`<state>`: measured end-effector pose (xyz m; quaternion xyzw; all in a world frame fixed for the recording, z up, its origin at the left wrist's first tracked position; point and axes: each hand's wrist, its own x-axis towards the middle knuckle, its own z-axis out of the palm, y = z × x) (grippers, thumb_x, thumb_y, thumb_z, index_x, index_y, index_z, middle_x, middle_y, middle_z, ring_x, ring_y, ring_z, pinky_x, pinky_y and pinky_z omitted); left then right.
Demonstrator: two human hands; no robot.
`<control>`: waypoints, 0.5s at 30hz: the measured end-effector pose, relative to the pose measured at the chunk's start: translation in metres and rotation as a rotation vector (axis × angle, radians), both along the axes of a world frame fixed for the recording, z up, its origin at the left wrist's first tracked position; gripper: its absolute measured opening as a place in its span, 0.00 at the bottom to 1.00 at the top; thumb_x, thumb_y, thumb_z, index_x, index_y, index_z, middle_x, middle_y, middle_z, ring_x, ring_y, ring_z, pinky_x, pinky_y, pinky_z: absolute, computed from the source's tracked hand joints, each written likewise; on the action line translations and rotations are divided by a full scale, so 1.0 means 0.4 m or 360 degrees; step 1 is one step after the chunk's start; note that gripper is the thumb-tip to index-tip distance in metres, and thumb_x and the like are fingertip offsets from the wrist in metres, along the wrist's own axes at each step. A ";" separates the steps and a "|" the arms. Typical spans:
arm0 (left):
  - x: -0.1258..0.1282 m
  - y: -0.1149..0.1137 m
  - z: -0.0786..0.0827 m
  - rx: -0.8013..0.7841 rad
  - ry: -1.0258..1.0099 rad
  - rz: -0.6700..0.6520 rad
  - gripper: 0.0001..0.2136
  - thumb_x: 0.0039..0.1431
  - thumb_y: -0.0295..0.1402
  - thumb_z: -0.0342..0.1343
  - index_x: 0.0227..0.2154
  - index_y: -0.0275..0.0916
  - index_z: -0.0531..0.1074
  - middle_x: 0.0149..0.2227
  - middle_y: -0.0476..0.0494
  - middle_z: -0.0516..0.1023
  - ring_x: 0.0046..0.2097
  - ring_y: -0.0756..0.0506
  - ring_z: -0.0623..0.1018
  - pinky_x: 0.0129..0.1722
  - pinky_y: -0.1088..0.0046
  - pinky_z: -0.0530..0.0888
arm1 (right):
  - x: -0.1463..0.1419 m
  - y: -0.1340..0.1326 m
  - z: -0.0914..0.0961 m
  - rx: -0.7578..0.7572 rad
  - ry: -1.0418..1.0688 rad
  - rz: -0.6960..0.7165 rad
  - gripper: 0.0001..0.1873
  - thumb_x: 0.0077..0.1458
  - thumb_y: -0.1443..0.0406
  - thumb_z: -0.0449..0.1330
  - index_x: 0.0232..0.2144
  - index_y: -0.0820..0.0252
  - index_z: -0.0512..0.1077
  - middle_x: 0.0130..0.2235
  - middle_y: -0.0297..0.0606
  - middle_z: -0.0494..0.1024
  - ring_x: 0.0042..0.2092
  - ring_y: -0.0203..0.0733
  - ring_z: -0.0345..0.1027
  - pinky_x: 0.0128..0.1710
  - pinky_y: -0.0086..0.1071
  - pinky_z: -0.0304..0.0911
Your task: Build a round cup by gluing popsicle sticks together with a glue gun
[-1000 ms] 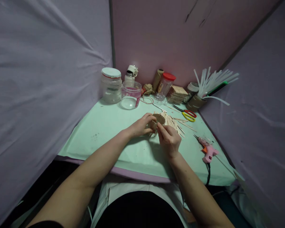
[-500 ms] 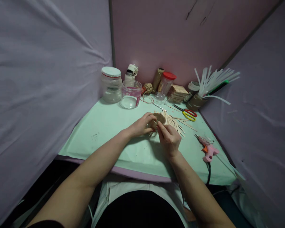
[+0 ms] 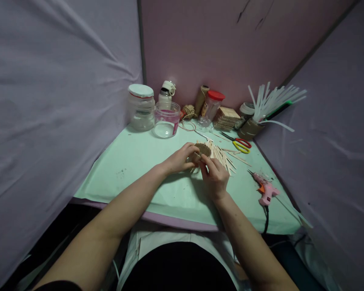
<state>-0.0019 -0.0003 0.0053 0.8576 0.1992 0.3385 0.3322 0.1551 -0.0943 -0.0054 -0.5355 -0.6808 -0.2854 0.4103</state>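
Observation:
A small round brown cup-like piece is tilted above the table, its rim facing up and away. My left hand grips it from the left, fingers over the rim and thumb lower down. At the near rim, my right hand is closed in a pinch; whatever lies between its fingertips is too small to make out. Pale thin wooden sticks are spread just behind and to the right of the piece. Part of its near wall is hidden by my fingers.
A pink glue gun lies at the right, its cord running off the front edge. Scissors rest behind the sticks. Along the back stand a lidded jar, a clear tub, twine, wooden squares and a holder of glue sticks.
My right hand has shifted very slightly left along the near rim, its fingers still pinched. The left hand keeps its hold on the brown piece.

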 end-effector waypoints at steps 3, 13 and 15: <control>0.001 -0.001 0.005 -0.0018 0.0013 0.0014 0.17 0.52 0.30 0.61 0.45 0.42 0.66 0.50 0.42 0.65 0.54 0.42 0.70 0.55 0.63 0.68 | -0.003 0.003 0.002 -0.0069 0.0086 0.0037 0.11 0.62 0.66 0.57 0.45 0.58 0.75 0.30 0.38 0.79 0.31 0.38 0.71 0.32 0.30 0.62; 0.009 -0.002 -0.012 -0.0148 -0.0198 0.0108 0.27 0.47 0.31 0.65 0.51 0.45 0.66 0.53 0.40 0.65 0.55 0.39 0.68 0.53 0.59 0.70 | 0.007 -0.033 -0.040 -0.0423 0.0742 0.0152 0.09 0.60 0.60 0.58 0.30 0.58 0.72 0.28 0.34 0.73 0.26 0.35 0.64 0.29 0.30 0.61; 0.013 -0.002 -0.019 -0.0239 -0.0266 0.0175 0.36 0.44 0.32 0.67 0.58 0.48 0.60 0.57 0.39 0.62 0.58 0.38 0.66 0.54 0.57 0.69 | 0.015 -0.029 -0.052 -0.0666 0.0821 0.0197 0.11 0.59 0.60 0.58 0.27 0.58 0.72 0.27 0.34 0.75 0.28 0.37 0.66 0.31 0.30 0.62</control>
